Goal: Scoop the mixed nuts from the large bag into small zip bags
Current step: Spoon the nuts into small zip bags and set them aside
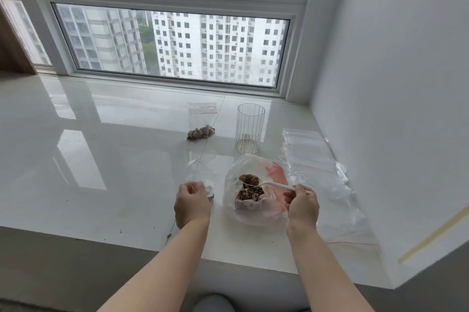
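The left hand (192,203) pinches an open small zip bag (200,172) on the sill. Beyond it lies 1 filled bag (201,121). The right hand (302,203) grips a white spoon (269,184) heaped with nuts over the large bag (256,192). No readable writing.

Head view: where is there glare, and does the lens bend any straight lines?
Head view: window reflections glare brightly on the glossy white sill, left of the filled zip bag; the wide-angle lens bows the window frame and tilts the wall edges; the spoon stays sharp.
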